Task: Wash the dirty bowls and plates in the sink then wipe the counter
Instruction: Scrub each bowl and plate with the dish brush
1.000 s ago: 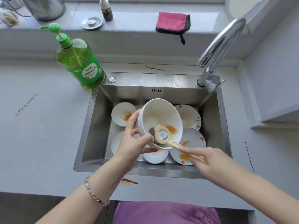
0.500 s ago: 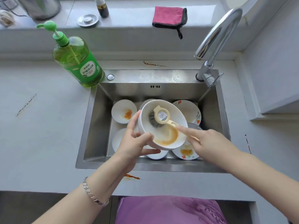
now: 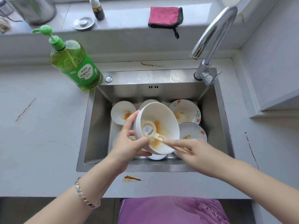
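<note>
My left hand (image 3: pixel 129 143) grips the rim of a white bowl (image 3: pixel 166 120) smeared with orange sauce, holding it tilted above the steel sink (image 3: pixel 95 126). My right hand (image 3: pixel 195 151) pinches the handle of a cream dish brush (image 3: pixel 149 130), whose round head lies inside the bowl against its left wall. Below in the sink lie a small sauce-stained bowl (image 3: pixel 123 112), two flowered plates (image 3: pixel 186 112) (image 3: pixel 193 132) and more white dishes partly hidden by the held bowl.
A green dish soap pump bottle (image 3: pixel 74 63) stands at the sink's back left corner. The faucet (image 3: pixel 210 38) arches at the back right. A pink cloth (image 3: pixel 165 16), a sink plug and a small dark bottle sit on the sill. Orange stains (image 3: pixel 131 178) mark the counter.
The brush head has swept from the upper part of the bowl down to its left side, spreading the orange sauce. The bowl stays in my left hand, tilted slightly more upright.
</note>
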